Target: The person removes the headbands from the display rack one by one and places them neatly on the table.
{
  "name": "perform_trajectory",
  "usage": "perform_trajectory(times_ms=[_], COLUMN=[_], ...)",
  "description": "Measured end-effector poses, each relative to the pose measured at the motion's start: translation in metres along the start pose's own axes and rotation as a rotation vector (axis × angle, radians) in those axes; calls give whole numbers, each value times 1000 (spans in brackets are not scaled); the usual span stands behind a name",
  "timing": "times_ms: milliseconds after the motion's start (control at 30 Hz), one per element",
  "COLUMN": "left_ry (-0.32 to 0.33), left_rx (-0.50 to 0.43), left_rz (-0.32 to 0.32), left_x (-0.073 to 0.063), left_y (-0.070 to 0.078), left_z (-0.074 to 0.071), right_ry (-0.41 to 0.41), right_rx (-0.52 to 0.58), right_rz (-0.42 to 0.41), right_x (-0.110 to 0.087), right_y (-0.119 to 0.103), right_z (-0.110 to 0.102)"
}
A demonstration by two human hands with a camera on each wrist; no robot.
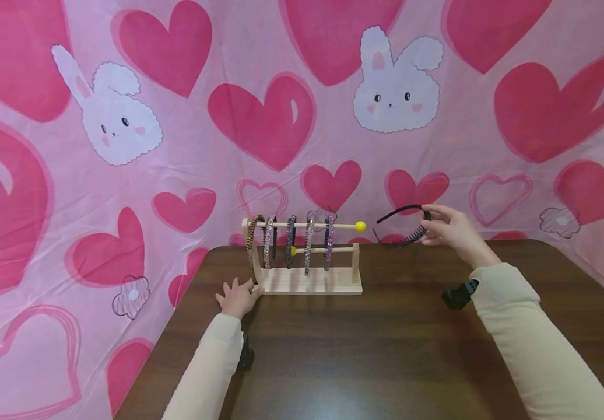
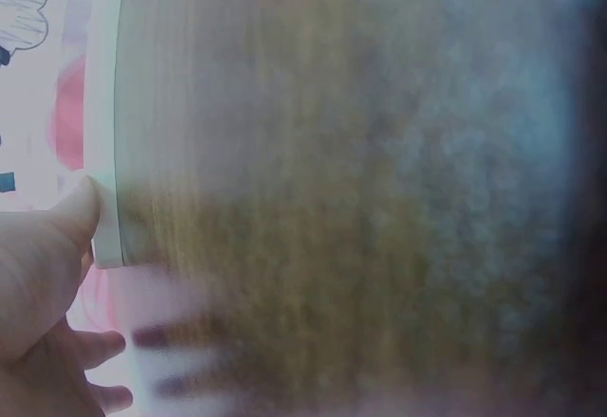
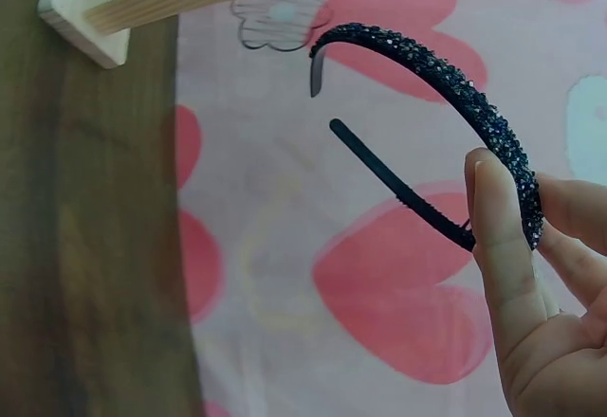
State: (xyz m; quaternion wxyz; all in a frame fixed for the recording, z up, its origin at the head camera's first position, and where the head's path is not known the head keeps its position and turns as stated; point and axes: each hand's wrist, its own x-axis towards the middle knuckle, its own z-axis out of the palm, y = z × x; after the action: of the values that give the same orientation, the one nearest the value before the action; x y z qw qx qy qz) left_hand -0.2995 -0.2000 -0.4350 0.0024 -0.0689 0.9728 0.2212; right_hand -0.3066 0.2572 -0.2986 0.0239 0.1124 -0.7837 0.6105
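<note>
A thin black headband (image 3: 474,99) with a glittery beaded outer face is pinched between the thumb and fingers of my right hand (image 1: 451,230), in the air to the right of the stand. Its two ends point left toward the stand. At the left end of the light wooden stand (image 1: 309,289), my left hand (image 1: 239,297) lies with spread fingers, its thumb touching the base's front corner. Several headbands hang on the stand's upper rod: a brown-gold one (image 1: 251,245) at the far left, silver ones, a dark one (image 1: 290,242) and a purple one (image 1: 330,242).
The upper rod ends on the right in a yellow ball (image 1: 360,226); a lower rod carries another yellow ball (image 1: 294,251). Everything stands on a dark brown wooden table (image 1: 365,350). A pink cloth (image 1: 333,140) with hearts and rabbits hangs behind it.
</note>
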Motion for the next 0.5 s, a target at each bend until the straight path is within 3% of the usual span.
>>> perform_trajectory(times_ms=[500], left_ry=[-11], left_rx=[10], left_rz=[-7], left_x=[-1], left_y=[2], left_z=[0], right_ry=[3], right_rx=[33], right_rz=[38], right_x=[-4], right_y=[47], right_z=[5])
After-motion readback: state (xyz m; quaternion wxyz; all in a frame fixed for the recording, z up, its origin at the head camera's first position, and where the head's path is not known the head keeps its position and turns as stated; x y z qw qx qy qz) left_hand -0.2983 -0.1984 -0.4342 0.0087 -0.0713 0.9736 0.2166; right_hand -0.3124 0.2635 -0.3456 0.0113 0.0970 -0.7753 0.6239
